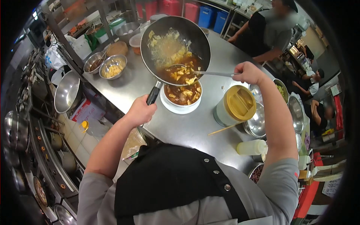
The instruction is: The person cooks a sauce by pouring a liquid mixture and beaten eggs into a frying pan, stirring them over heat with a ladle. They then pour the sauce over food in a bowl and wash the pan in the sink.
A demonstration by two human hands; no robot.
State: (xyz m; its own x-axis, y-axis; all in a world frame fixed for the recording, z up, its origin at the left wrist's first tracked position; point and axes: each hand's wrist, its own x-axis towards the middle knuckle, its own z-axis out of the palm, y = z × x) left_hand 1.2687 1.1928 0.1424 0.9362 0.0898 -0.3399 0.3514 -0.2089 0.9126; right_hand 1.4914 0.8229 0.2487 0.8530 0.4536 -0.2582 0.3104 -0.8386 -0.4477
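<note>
One dark, tilted pan [197, 35]

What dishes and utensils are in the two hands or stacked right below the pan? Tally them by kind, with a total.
Pan: 1
Spoon: 1
Bowl: 1
Plate: 1
Total: 4
</note>
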